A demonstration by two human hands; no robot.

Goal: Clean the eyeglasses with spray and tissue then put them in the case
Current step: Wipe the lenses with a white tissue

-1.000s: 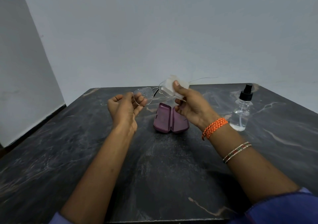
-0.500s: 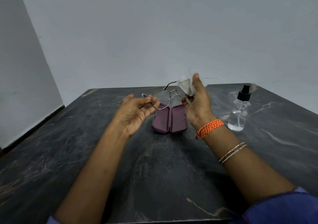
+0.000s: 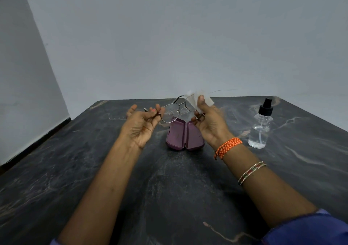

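Wet droplets remain on 1 lens of eyeglasses (image 3: 176, 111); left hand (image 3: 143, 124) pinches frame, right hand (image 3: 209, 121) pinches tissue (image 3: 197, 98) over other lens. Wiping unfinished; purple case (image 3: 185, 136) open, unfilled.

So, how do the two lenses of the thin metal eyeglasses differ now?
The lens near the left hand is bare and speckled with droplets; the lens near the right hand is mostly covered by the white tissue pinched on it. The left hand only pinches the frame's edge. Both lenses hang above the open purple case.
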